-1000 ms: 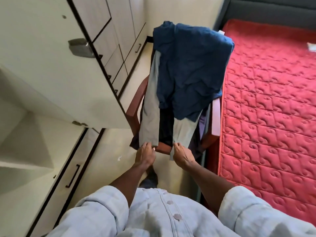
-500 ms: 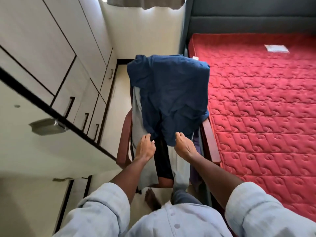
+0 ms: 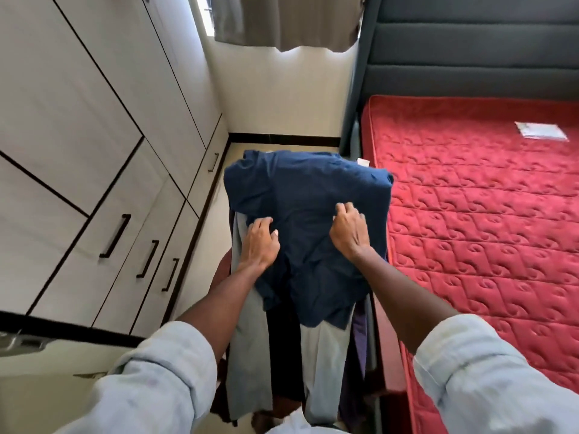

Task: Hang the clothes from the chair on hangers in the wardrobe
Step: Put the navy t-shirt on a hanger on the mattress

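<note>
A navy blue shirt [image 3: 313, 195] lies draped over the back of a wooden chair [image 3: 384, 355], on top of the pile. Under it hang light grey trousers [image 3: 250, 355], a black garment [image 3: 282, 349] and a purple one [image 3: 360, 333]. My left hand [image 3: 261, 242] rests on the shirt's left side with its fingers curled into the cloth. My right hand [image 3: 347, 230] pinches a fold of the same shirt near its middle right. The chair's seat and back are hidden by the clothes. No hanger is in sight.
The wardrobe [image 3: 94, 120] runs along the left with closed doors and black-handled drawers; one open door [image 3: 47, 349] juts out at lower left. A red mattress [image 3: 470, 230] with a paper [image 3: 540, 131] sits tight against the chair's right. Narrow floor strip [image 3: 200, 245] lies between chair and wardrobe.
Both hands have moved up from the lower ends of the grey trousers to the navy shirt and taken hold of its cloth. The camera view has tilted upward.
</note>
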